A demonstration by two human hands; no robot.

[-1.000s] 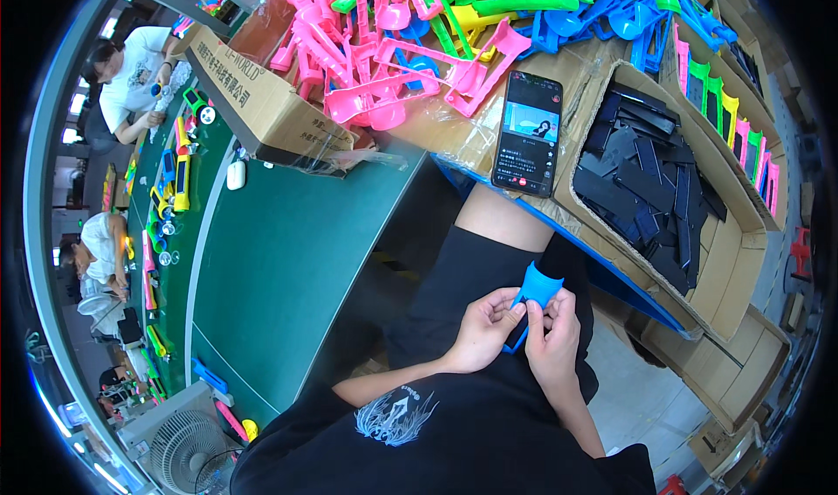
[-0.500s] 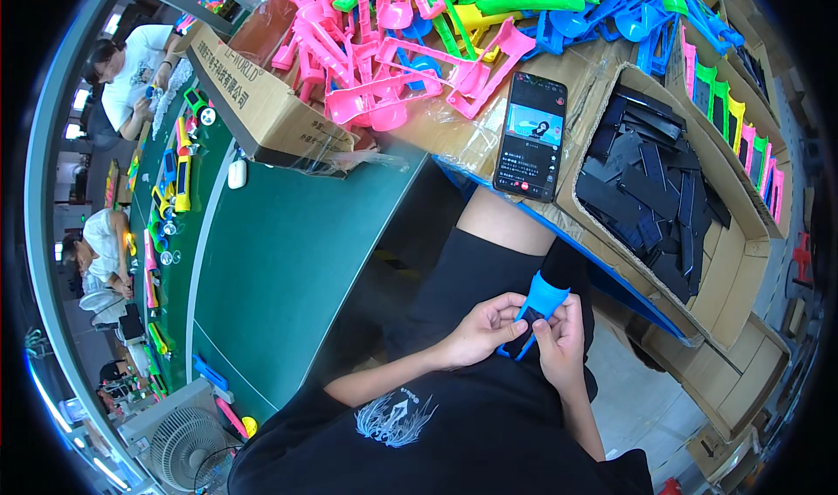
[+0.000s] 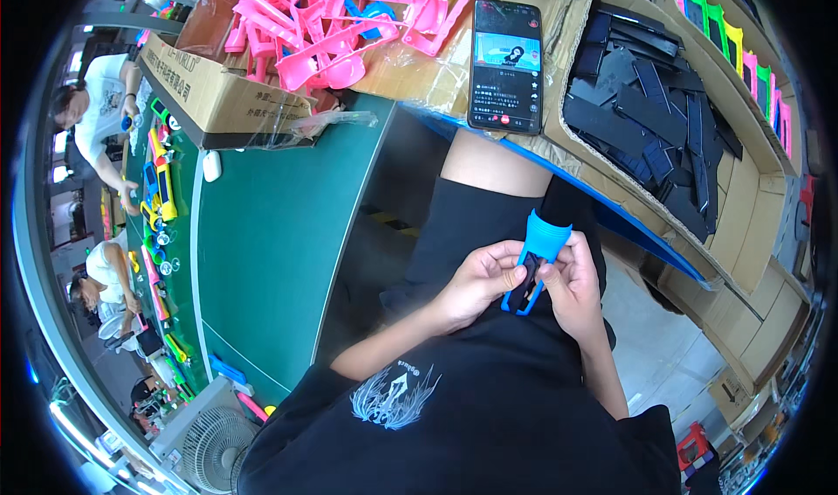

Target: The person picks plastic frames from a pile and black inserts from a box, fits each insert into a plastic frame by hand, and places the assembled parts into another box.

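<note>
Over my lap, both hands hold a blue plastic toy part [image 3: 543, 242] with a ribbed cylindrical end. My left hand [image 3: 476, 281] grips its lower side. My right hand [image 3: 572, 281] presses a small black flat piece [image 3: 527, 278] into the blue part with thumb and fingers. I sit in black shorts and a black shirt.
A smartphone [image 3: 505, 65] with a lit screen lies on the bench ahead. A cardboard box [image 3: 742, 189] of black flat pieces stands to the right. Pink plastic parts [image 3: 332, 32] pile up at the back. A green table [image 3: 271, 250] runs along the left, where other people sit working; a fan [image 3: 205, 447] stands low left.
My hands and the blue part have stayed over my lap; the part has turned more upright and the black piece now sits against it. The view has shifted closer.
</note>
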